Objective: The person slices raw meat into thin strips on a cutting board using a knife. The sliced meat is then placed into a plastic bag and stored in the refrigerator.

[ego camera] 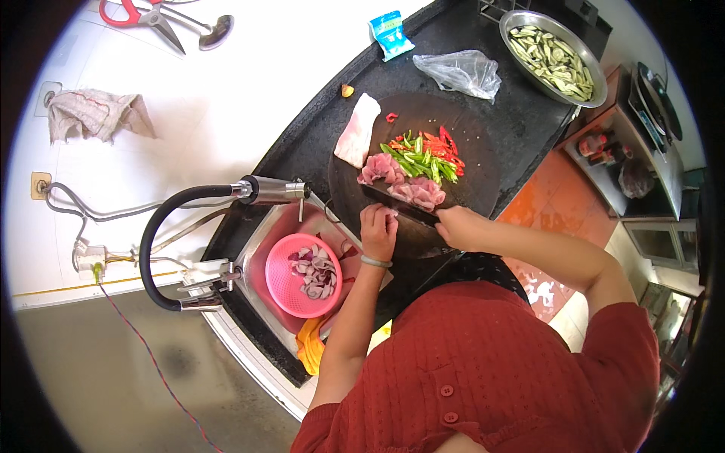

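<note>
My right hand [461, 227] grips the handle of a dark-bladed kitchen knife [403, 207], its blade lying across the near part of a round wooden chopping board [481, 170]. Close to the blade, my left hand [378, 231] has its fingers bunched on a small pale pink piece of meat [393, 213], mostly hidden by them. Sliced raw meat [418, 193] lies in two small heaps just beyond the knife. Behind it are strips of green pepper [422, 160] and red pepper [444, 148]. A slab of pale, fatty meat [358, 130] overlaps the board's left edge.
Left of the board, a pink colander [277, 283] with sliced onion sits in the sink [257, 249], beneath a black flexible faucet [148, 243]. Farther back are a clear plastic bag [461, 72], a blue packet [391, 35] and a steel basin [599, 93] of cut vegetables in water.
</note>
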The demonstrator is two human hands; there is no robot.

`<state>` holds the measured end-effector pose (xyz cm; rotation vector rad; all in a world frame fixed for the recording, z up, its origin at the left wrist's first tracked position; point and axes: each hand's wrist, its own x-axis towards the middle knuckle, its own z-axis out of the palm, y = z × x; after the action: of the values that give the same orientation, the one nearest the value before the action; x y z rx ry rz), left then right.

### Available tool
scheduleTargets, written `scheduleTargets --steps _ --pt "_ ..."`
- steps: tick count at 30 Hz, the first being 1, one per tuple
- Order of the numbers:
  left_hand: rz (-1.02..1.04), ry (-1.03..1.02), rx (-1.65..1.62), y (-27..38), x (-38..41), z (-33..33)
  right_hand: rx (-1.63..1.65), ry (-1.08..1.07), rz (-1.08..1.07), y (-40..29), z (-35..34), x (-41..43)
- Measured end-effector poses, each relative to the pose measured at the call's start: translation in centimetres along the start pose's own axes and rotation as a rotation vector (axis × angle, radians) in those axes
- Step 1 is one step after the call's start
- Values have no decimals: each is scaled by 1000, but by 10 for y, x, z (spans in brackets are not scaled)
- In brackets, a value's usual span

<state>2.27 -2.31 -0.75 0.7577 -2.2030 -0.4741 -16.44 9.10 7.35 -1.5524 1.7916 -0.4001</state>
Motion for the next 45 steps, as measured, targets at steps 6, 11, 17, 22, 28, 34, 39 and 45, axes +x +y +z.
scheduleTargets --steps 6,11,17,22,28,34,39,45 --pt "-71 90 7 -3 1 0 -24 -8 39 13 -14 -44" --pt "-273 55 -281 6 22 3 -86 81 66 16 -28 -70" --pt "-270 -2 -208 -25 32 0 -186 179 26 -2 -57 -91" --pt "-386 55 -201 -20 49 -22 -236 269 -60 10 -58 -96" --pt "173 -196 -62 39 47 -17 3 443 12 30 -56 -106" --pt "583 -551 70 72 45 23 101 462 117 31 -60 -112" --pt "685 -548 218 31 62 32 152 445 158 34 -52 -122" --pt "690 -391 319 -11 76 8 191 465 204 46 -41 -128"
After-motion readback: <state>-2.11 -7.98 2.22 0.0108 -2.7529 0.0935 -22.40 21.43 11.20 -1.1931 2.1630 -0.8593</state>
